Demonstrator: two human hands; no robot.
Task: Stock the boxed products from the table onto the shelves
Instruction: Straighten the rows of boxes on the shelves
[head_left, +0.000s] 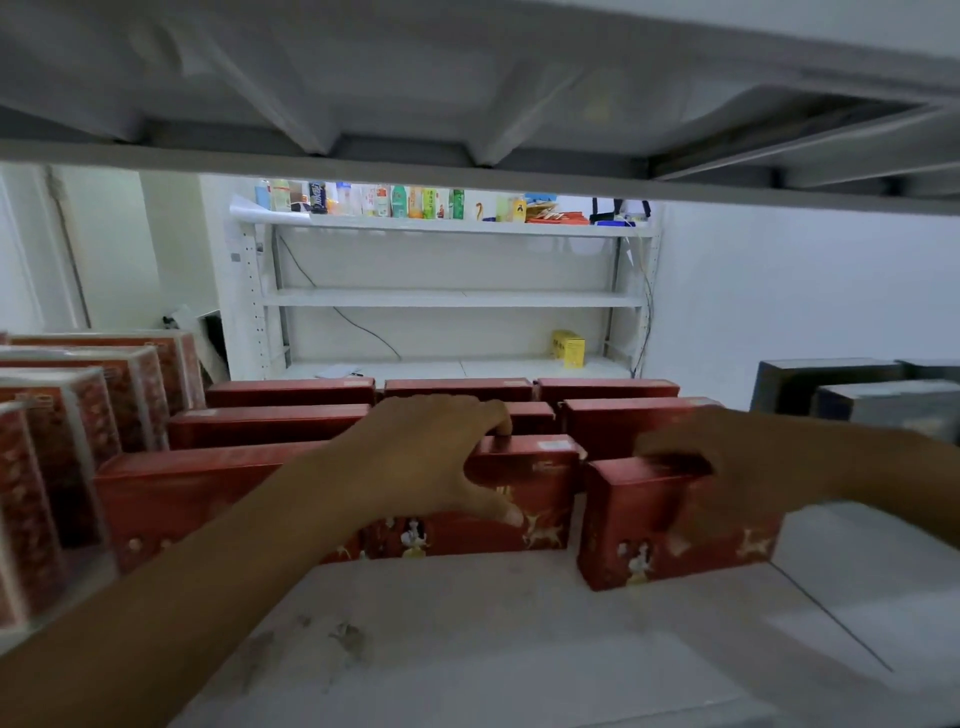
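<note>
Three rows of red boxes (457, 389) stand shelved mid-frame; our left hand (431, 457) grips the front-row box (545, 488), our right hand (737, 467) clasps the rightmost box (675, 540); remaining stock unseen.

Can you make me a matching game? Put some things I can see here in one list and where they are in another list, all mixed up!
Things:
1. bottles
2. yellow box
3. right hand
4. dark boxes

Places:
A. far right of the near shelf
B. top of the far white rack
C. gripping a red box
D. low shelf of the far white rack

Pairs: 1-B, 2-D, 3-C, 4-A
</note>
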